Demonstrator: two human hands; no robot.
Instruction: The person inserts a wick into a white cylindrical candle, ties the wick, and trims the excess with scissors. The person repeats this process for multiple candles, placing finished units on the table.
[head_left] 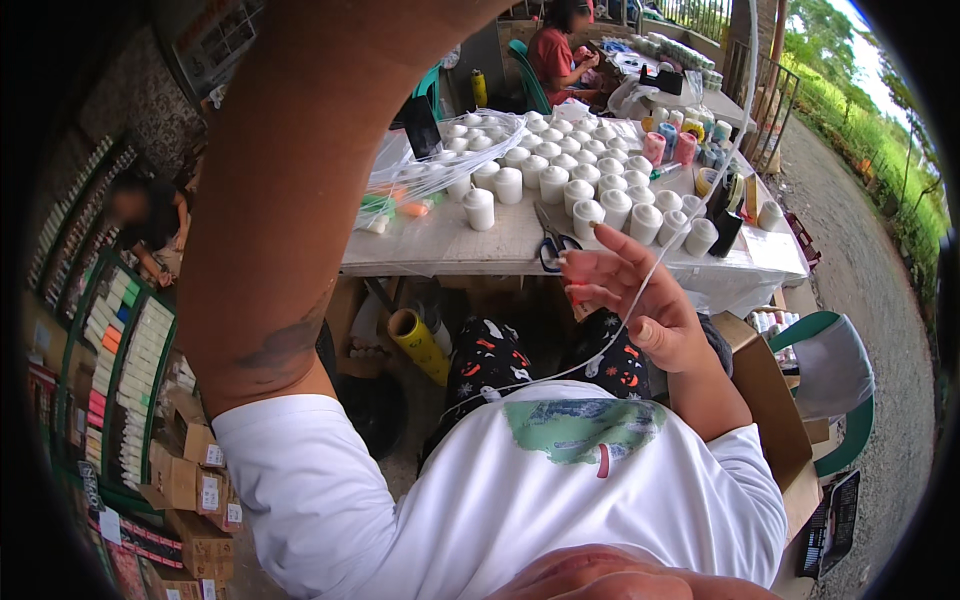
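My left arm is raised across the upper left, and its hand lies beyond the top edge. My right hand [640,300] hovers before the table's near edge, palm turned inward, fingers bent but apart, with nothing gripped. A long thin white cord [690,218] runs from the top edge down past my right hand to my lap; whether it touches the fingers I cannot tell. On the table [440,245] behind stand many white candles [552,183] in rows. Scissors [552,240] with dark handles lie near the front edge, close to my right fingertips.
Loose white cords [385,185] lie at the table's left. Coloured candles [685,148] and tape rolls [708,182] are at its right. A yellow roll [418,345] stands below. One person [556,60] sits behind, another [150,225] at left. Cardboard boxes [205,490] stack lower left.
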